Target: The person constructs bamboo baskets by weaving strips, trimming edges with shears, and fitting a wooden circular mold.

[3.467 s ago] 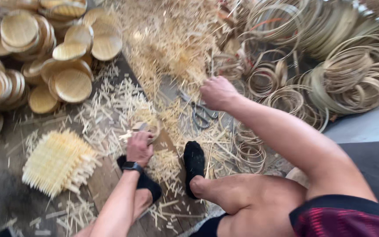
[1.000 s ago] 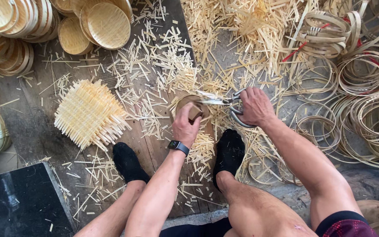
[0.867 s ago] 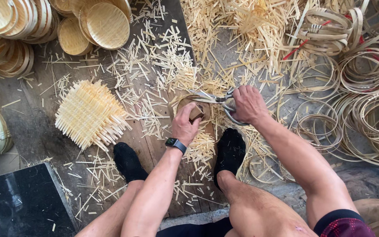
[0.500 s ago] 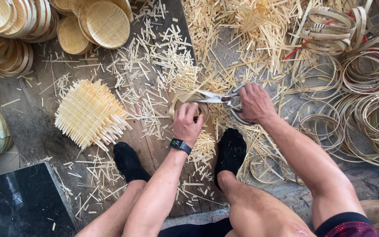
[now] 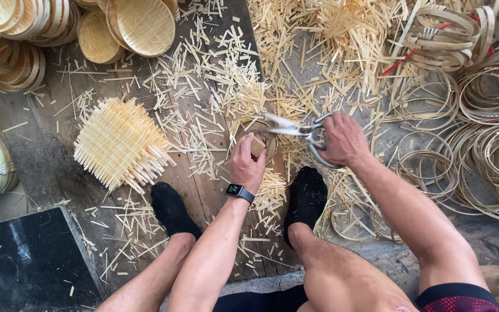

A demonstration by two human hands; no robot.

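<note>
Left hand (image 5: 247, 164): fingers curled round a small round woven basket (image 5: 259, 140), pinching its near rim; smartwatch (image 5: 239, 192) on the wrist.
Right hand (image 5: 343, 140): closed through the handles of metal scissors (image 5: 298, 130); firm grip.
Scissors: blades parted, pointing left, tips over the basket's top edge; touching or just above, can't tell.
Small basket: on the floor betw. the two hands, just ahead of the feet, partly hidden by left fingers.
Feet: both in black socks (image 5: 171, 209), planted either side of the left forearm, on a dark wooden board (image 5: 47, 124).
Offcuts: pale bamboo slivers (image 5: 226, 72) strewn all round the basket, thickest ahead and to the right.
Woven mat (image 5: 119, 143): square, untrimmed, strip ends sticking out on every side; lies left of the basket, well apart.
Finished trays (image 5: 140, 23): round woven ones, stacked and leaning, top left; more at the far left edge.
Bamboo hoops (image 5: 486, 144): thin rings in loose piles, right side; some bundled w. red ties.
Dark slab (image 5: 24, 260): bottom left corner, beside the left leg.
</note>
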